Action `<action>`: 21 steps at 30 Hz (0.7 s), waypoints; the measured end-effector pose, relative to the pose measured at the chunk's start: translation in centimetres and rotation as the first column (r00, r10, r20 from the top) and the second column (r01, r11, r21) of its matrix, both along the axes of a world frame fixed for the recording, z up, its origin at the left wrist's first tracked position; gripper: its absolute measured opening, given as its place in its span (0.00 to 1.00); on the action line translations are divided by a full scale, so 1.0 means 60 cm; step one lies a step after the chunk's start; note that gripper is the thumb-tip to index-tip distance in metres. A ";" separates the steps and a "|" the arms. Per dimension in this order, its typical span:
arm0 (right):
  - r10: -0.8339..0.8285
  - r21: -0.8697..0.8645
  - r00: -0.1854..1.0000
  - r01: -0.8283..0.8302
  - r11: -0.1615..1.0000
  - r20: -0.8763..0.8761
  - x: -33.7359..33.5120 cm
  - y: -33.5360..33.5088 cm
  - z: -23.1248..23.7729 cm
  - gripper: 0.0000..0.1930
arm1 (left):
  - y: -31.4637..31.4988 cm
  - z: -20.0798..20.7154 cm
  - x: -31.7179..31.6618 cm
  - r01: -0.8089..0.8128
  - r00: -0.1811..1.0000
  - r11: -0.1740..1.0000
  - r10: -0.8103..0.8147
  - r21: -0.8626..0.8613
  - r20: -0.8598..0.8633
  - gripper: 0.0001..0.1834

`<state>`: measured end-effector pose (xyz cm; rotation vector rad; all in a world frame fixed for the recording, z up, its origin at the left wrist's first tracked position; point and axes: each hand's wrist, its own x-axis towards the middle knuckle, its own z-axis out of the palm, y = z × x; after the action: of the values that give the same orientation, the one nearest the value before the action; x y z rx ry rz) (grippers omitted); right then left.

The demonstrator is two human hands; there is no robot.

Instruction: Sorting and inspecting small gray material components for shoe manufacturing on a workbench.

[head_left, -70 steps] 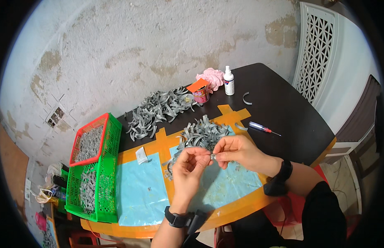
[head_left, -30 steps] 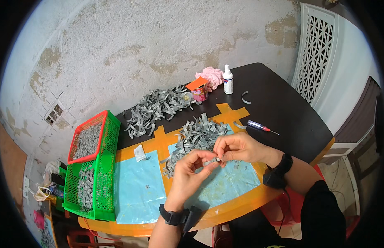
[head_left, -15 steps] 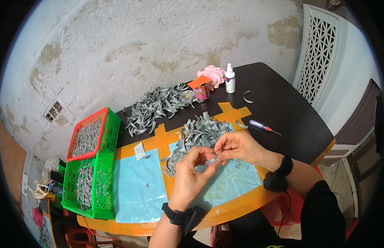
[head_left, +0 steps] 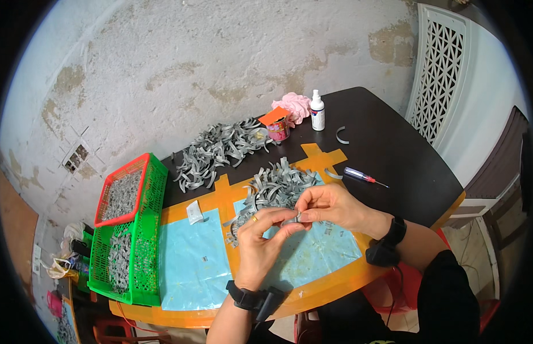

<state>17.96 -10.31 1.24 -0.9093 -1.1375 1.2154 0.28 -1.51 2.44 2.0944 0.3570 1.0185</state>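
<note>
Over the blue sheet (head_left: 312,258), my two hands meet at a short grey curved strip (head_left: 291,221). The thumb and fingers of my left hand (head_left: 263,241) grip its body and cover most of it. From the other side, my right hand (head_left: 335,207) pinches at the strip's end with thumb and forefinger; the detail between the fingertips is too small to make out. Just beyond them rises a heap of like grey strips (head_left: 280,183). A larger heap of strips (head_left: 217,152) lies farther back on the dark table (head_left: 387,132).
To the left, a red-rimmed basket (head_left: 141,195) rests on a green basket (head_left: 146,269); both contain small grey pieces. A screwdriver (head_left: 361,175), white spray bottle (head_left: 318,112), tin (head_left: 278,131), pink cloth (head_left: 295,106) and white packet (head_left: 194,212) stand or lie about.
My fingertips have drawn closer together around the strip, and the left fingers have folded further over it. The rest of the table stays as it was.
</note>
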 end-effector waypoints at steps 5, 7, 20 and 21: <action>-0.023 0.045 0.999 0.024 0.999 -0.025 -0.007 0.001 -0.006 0.06 | 0.006 -0.018 0.002 0.082 0.990 0.992 -0.070 -0.092 0.125 0.13; -0.034 0.056 0.999 0.035 0.998 -0.028 -0.010 0.002 -0.008 0.06 | 0.005 -0.017 -0.001 0.089 0.993 0.989 -0.078 -0.122 0.088 0.13; 0.073 0.031 0.997 -0.072 0.997 -0.020 -0.012 -0.002 -0.002 0.07 | 0.010 -0.018 -0.003 0.182 0.981 0.970 -0.170 -0.158 0.088 0.10; 0.088 0.036 0.996 -0.087 0.996 -0.018 -0.012 -0.001 -0.001 0.07 | 0.011 -0.019 -0.003 0.182 0.981 0.970 -0.170 -0.158 0.089 0.10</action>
<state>17.24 -10.39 1.17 -0.8265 -1.1895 1.2689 0.09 -0.84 1.32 1.8971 0.2061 0.9264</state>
